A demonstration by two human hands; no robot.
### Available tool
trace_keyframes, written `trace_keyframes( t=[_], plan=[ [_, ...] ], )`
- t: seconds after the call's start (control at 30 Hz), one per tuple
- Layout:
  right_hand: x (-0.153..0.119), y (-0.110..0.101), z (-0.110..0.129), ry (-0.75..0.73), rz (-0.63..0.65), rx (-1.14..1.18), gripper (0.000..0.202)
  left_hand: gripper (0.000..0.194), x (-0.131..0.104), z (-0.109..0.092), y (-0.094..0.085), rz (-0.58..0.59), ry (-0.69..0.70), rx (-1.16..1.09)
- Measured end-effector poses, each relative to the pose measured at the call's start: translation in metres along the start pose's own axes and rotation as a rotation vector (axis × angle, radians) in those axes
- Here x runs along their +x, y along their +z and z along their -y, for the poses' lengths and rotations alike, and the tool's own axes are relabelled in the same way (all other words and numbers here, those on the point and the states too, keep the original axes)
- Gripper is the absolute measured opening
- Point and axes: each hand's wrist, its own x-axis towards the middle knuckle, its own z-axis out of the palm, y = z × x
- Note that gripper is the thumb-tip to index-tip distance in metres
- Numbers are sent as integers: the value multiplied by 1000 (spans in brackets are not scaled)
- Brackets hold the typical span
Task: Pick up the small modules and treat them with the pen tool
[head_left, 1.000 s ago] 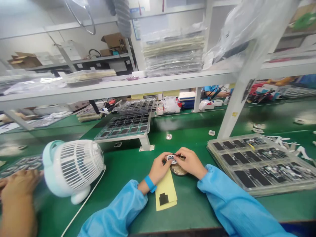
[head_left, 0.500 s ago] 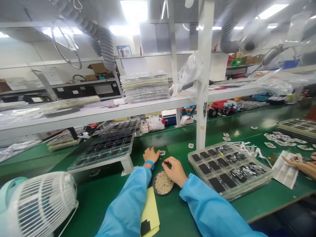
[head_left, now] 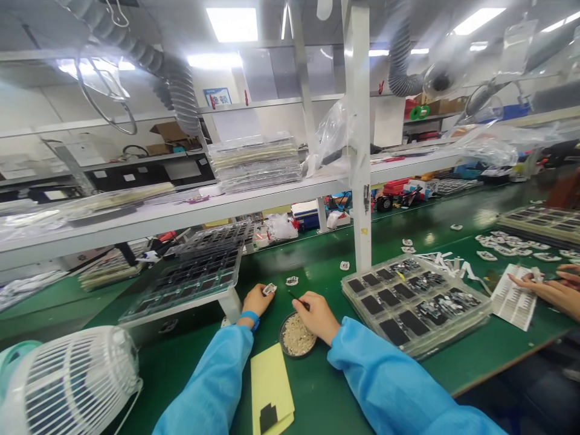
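Note:
My left hand (head_left: 256, 301) is closed on a small white part with a dark middle (head_left: 269, 289), held just above the green bench. A similar white part (head_left: 292, 281) lies flat a little to its right. My right hand (head_left: 319, 315) grips dark thin tweezers (head_left: 294, 296) whose tip points left toward my left hand. Below that hand, partly covered by it, sits a round dark dish (head_left: 281, 343) full of small beige pieces (head_left: 299, 336). A yellow sheet (head_left: 272, 380) with a black patch lies in front of the dish.
Right of my hands is a stack of clear trays (head_left: 414, 305) with black pieces and small parts. A white fan (head_left: 77, 380) stands at left, near a raised tray (head_left: 194, 272). A shelf post (head_left: 361, 181) rises ahead. Another person's hand (head_left: 550, 287) holds a white sheet (head_left: 514, 296).
My left hand has moved left and away from my right hand, with a white part now visible in its fingers. The right hand stays above the dish. The camera view has shifted slightly.

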Motion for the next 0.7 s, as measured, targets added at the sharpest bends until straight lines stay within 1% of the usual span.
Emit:
trace_keyframes(
  t=[0.1, 0.17, 0.27, 0.3, 0.37, 0.43, 0.47, 0.57, 0.63, 0.7],
  plan=[
    [-4, -1, 3, 77, 40, 86, 42, 38, -26, 9, -4, 17, 8, -312],
    [-9, 4, 5, 168, 118, 165, 47, 47, -49, 18, -7, 27, 7, -495],
    [-20, 15, 12, 322, 302, 292, 57, 60, -82, 33, -16, 51, -5, -676],
    [-24, 19, 15, 387, 374, 367, 57, 65, -92, 37, -19, 68, -7, -734],
    [-32, 25, 21, 501, 517, 560, 49, 70, -107, 44, -26, 126, -15, -883],
    [-39, 30, 25, 548, 634, 702, 47, 68, -116, 51, -31, 178, -31, -1016],
    [-42, 31, 25, 536, 667, 720, 47, 66, -118, 54, -32, 193, -41, -1057],
    [-46, 34, 23, 503, 707, 670, 44, 61, -123, 58, -34, 212, -48, -1093],
    [-46, 35, 22, 502, 691, 646, 42, 58, -125, 58, -35, 241, -58, -1085],
    [-45, 35, 21, 505, 657, 651, 41, 51, -128, 56, -37, 283, -93, -1081]
  ],
)
